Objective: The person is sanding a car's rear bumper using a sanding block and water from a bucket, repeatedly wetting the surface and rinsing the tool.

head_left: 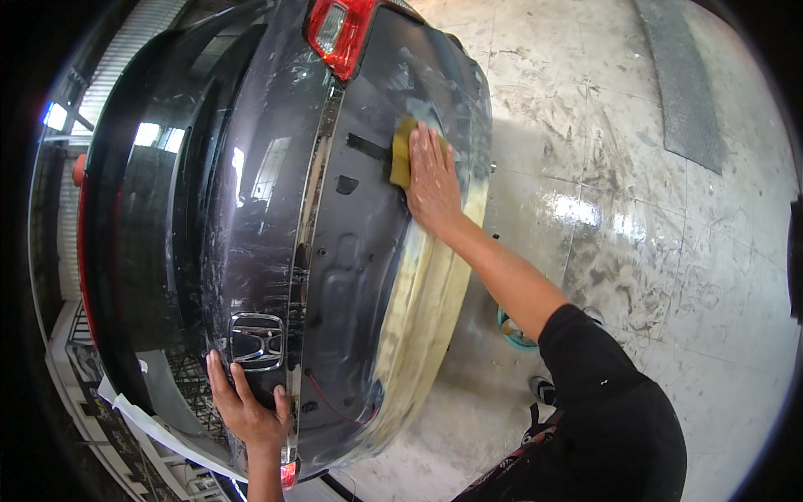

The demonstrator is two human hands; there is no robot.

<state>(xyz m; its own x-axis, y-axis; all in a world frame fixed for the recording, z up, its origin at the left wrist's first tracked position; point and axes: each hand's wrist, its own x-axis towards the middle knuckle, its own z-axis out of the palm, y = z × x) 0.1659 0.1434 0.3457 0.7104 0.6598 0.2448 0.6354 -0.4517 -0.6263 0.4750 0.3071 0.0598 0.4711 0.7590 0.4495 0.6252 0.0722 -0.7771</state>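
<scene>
The dark grey rear end of a car [351, 251] lies across the view, its paint scuffed and wet-looking in places. My right hand [432, 176] reaches far out over the rear panel. Beneath its outstretched fingers is a yellow sanding pad [401, 155], pressed flat against the panel; part of the pad is hidden by the hand. My left hand [251, 410] rests on the trunk lid with its fingers spread, just below the chrome badge [258, 341], holding nothing. A bare chrome strip [315, 180] runs between the lid's upper part and the lower panel.
Pale yellow, sanded-looking bumper [427, 293] edges the car on the right. A red taillight [341, 38] is at the top. On the stained tiled floor [619, 217] stand a teal bucket [504, 325], partly behind my right arm, and a grey mat [686, 92].
</scene>
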